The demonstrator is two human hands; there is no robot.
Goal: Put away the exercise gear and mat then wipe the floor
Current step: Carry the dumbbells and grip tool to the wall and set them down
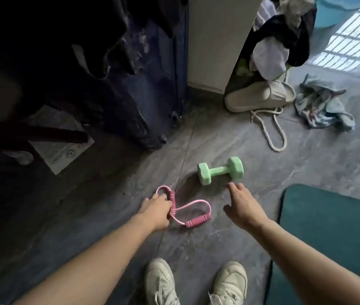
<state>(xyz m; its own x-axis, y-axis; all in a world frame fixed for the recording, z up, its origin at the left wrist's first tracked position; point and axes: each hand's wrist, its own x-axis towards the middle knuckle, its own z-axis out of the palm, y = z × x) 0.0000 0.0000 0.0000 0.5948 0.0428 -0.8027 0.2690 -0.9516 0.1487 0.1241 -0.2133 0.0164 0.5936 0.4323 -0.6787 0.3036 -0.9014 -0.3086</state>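
Left hand (158,209) curled in a grip around the pink resistance band (184,211) on the grey floor (229,142); right hand (244,205) spread, holding nothing, just short of the green dumbbell (219,170); teal mat (333,236) edge to the right, bare floor between.

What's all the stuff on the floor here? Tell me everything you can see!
dumbbell: one, light green, on the floor ahead of the right hand, not touched
stretch band: one, pink, figure-eight with two darker pink grips, on the floor by the left hand
mat: one, dark green, flat on the floor at right
rope: one, white, looped on the floor beyond the dumbbell
bag: one, beige, by the wall, clothes piled above it
cloth: one, light blue, crumpled at right of the bag
shoes: two, off-white, at bottom
left hand: holds the band's left loop
right hand: open, reaching toward the dumbbell
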